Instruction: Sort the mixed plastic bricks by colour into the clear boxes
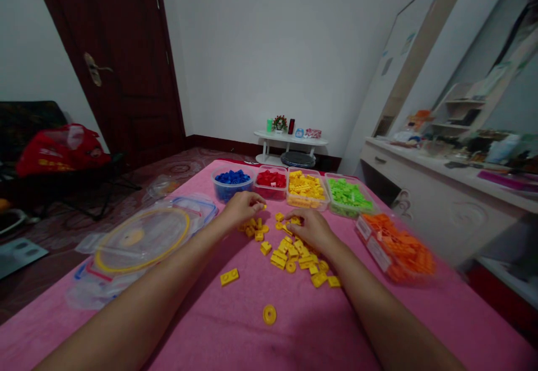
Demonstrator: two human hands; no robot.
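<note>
On the pink cloth [210, 326], yellow blocks [292, 254] were scattered in the middle, lids [151, 233] piled at nine o'clock, four tubs [309, 202] put at twelve, one orange-filled tub [377, 252] at three.

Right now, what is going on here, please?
The person's left hand seems to pinch a yellow piece. The right hand is at the bigger yellow pile on the pink cloth, its grip unclear. A ring lies apart, nearest the body. Blue bricks, red ones, yellow ones, green ones and orange ones sit in tubs; lids lie at left.

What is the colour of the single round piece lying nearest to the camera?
The round piece is yellow, as the head view shows.
</note>
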